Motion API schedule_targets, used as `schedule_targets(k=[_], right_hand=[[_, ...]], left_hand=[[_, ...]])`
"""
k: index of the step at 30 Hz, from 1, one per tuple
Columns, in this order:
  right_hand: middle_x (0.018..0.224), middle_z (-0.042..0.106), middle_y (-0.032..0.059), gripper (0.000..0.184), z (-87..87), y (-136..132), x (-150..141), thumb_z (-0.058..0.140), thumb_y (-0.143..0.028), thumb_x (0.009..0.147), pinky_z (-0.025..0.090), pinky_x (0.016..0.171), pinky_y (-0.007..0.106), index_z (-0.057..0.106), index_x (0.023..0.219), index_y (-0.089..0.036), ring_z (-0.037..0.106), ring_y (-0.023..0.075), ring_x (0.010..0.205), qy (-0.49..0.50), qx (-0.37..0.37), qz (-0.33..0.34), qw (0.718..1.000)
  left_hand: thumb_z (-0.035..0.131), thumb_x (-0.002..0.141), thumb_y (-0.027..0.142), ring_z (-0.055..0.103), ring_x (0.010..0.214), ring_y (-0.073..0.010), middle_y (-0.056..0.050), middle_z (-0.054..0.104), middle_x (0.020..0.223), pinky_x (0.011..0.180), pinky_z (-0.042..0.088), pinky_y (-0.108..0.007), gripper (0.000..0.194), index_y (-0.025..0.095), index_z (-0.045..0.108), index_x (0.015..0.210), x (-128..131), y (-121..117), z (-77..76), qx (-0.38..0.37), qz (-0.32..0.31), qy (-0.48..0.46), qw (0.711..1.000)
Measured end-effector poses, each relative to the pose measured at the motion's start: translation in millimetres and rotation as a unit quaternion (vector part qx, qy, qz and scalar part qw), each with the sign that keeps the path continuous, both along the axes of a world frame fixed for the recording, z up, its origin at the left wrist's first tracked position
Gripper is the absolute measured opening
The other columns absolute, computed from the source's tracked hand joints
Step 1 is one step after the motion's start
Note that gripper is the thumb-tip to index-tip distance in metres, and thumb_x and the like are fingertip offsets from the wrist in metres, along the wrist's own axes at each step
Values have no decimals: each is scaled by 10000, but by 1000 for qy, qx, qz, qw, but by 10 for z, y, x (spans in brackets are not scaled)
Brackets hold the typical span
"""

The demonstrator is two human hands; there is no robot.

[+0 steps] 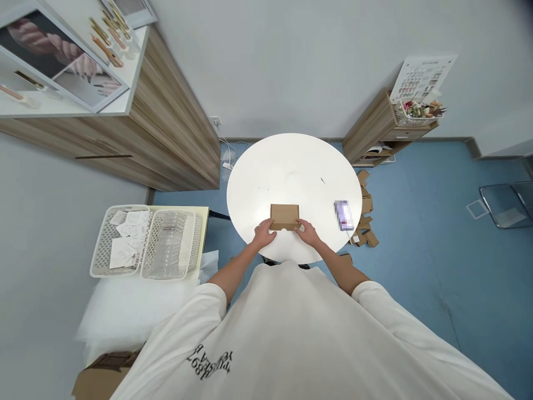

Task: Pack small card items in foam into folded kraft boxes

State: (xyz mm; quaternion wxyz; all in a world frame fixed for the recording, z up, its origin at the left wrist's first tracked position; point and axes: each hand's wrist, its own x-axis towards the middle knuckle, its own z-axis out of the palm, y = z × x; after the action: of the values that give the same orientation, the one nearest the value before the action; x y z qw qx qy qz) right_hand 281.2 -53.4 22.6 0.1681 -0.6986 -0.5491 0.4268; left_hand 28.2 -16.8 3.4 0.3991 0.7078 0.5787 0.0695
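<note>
A cardboard box (285,214) is held at the near side of the round white table (287,161) — its near left corner pinched by the left hand (263,233), its near right corner by the right hand (308,233).

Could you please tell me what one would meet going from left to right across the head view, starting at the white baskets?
Basket of papers → basket of clear plastic items → left hand → small cardboard box → right hand → pixelated purple item → flowers → metal tube frame
</note>
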Motion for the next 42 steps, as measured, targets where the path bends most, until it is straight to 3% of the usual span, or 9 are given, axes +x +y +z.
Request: schedule_targets(k=[7, 14, 21, 30, 42], right_hand=[[1433, 580, 41, 632, 267, 128, 42, 592, -277, 811, 399, 1139, 489, 512, 1437, -303, 515, 276, 1322, 27, 65, -30, 997], [1302, 645, 76, 529, 284, 390, 6, 529, -257, 863, 439, 1100, 438, 551, 1392, -247, 580, 242, 1222, 21, 67, -86, 994], [1333, 576, 130, 505, 228, 544, -19, 477, -204, 887, 467, 1066, 429, 568, 1384, -191, 626, 245, 1085, -51, 90, -60, 993], [1285, 561, 123, 535, 183, 578, -2, 435, -205, 921, 449, 1065, 445, 516, 1449, -222, 598, 263, 1077, -82, 94, -21, 992], [1285, 552, 135, 544, 152, 576, 27, 393, -216, 946, 455, 1043, 431, 486, 1482, -203, 566, 277, 1139, -96, 108, 2, 989]], left_hand=[[681, 812, 297, 473, 1371, -344, -114, 540, 1467, 1154, 335, -534, 757, 273, 399, 1515, 31, 127, 244, 51, 66, -79, 993], [557, 917, 256, 589, 1224, -310, -115, 650, 1299, 1065, 430, -468, 463, 229, 548, 1378, 153, 412, 302, 57, 143, -103, 983], [561, 895, 186, 571, 1169, -340, -135, 636, 1198, 1028, 441, -495, 329, 216, 654, 1210, 259, 612, 205, 107, 136, -37, 984], [498, 914, 140, 635, 938, -243, -109, 574, 1161, 925, 510, -409, 372, 204, 622, 1259, 234, 660, 163, 89, 109, -104, 985], [481, 940, 170, 602, 1008, -254, -101, 570, 1152, 962, 488, -395, 431, 233, 586, 1354, 154, 647, 194, 117, 64, -109, 985]])
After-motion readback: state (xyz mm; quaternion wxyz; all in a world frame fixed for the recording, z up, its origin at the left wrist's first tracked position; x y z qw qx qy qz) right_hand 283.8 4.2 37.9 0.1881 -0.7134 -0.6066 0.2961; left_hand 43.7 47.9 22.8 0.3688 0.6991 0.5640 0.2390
